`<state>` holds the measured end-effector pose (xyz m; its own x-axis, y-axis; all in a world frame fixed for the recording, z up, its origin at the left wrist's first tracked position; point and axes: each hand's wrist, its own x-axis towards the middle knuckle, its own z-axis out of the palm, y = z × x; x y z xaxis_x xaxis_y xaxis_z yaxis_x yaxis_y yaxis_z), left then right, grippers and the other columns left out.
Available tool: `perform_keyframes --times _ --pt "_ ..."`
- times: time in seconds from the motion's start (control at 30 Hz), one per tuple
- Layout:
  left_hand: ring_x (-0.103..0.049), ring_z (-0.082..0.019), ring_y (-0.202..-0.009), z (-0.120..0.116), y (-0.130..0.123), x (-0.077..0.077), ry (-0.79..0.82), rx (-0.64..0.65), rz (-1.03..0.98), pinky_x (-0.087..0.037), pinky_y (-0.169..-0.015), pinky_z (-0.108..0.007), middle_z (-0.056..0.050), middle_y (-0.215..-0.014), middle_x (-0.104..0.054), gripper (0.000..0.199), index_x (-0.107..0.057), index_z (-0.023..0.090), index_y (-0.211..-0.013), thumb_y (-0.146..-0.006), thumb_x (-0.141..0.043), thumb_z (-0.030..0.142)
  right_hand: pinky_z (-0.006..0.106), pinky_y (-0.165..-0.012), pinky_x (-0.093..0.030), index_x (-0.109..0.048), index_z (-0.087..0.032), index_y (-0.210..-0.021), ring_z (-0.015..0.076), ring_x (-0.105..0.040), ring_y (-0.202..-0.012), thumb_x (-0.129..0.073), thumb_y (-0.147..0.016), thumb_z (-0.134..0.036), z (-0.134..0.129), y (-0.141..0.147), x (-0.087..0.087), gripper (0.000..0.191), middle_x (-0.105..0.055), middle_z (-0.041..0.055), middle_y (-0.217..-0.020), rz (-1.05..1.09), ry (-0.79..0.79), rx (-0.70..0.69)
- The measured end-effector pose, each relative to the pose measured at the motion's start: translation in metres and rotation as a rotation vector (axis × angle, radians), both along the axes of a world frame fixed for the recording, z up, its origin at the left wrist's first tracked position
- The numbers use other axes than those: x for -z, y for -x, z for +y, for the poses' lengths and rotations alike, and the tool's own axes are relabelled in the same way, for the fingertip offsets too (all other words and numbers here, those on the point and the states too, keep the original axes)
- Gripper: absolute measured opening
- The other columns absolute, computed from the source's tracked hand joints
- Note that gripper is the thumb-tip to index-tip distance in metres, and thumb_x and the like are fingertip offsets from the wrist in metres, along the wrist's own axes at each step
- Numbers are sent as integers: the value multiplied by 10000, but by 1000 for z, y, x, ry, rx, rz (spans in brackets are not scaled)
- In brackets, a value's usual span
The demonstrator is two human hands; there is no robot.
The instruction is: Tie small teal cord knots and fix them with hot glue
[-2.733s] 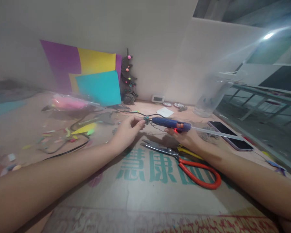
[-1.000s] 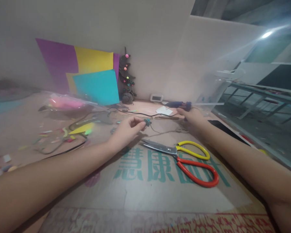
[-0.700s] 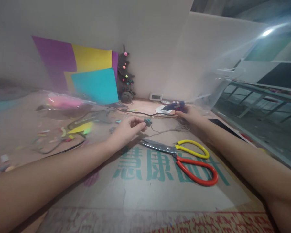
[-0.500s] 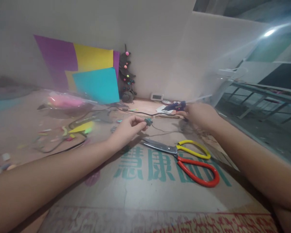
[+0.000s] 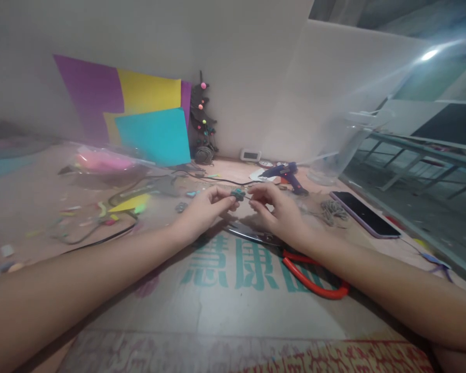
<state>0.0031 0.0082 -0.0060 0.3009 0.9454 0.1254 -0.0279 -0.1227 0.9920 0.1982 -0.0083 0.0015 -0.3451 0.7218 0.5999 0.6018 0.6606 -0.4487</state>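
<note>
My left hand (image 5: 207, 210) pinches a small dark piece with teal parts (image 5: 238, 194) between thumb and fingertips, above the cardboard. From that piece a thin grey cord (image 5: 247, 197) runs right, into the closed fingertips of my right hand (image 5: 274, 210). Beneath my hands lie large scissors (image 5: 314, 282); the red handle and part of the blade show, while my right hand and forearm cover the yellow handle. A dark blue glue gun (image 5: 285, 172) rests behind my right hand, a small red light on its body.
A phone (image 5: 365, 213) and a coil of grey cord (image 5: 333, 212) lie to the right. A dark hanging ornament with coloured balls (image 5: 204, 122) and coloured sheets (image 5: 153, 137) stand against the wall. A black cable (image 5: 225, 180) crosses the back; scraps are scattered left.
My right hand has let go of the glue gun and moved left and nearer, to the cord by the small piece. The phone and cord coil are uncovered. My left hand keeps its grip.
</note>
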Motion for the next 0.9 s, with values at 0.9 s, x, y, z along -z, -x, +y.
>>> perform_keyframes --times 0.9 --pt "-662 -161 -817 -6 -1 -4 -106 -3 81 -532 -736 -278 -33 -819 -688 155 -569 148 -808 -807 -647 282 290 -723 -505 -633 -212 -1119 155 -648 -806 -501 -948 -195 3 -3 6 217 -717 56 -952 -181 -291 -95"
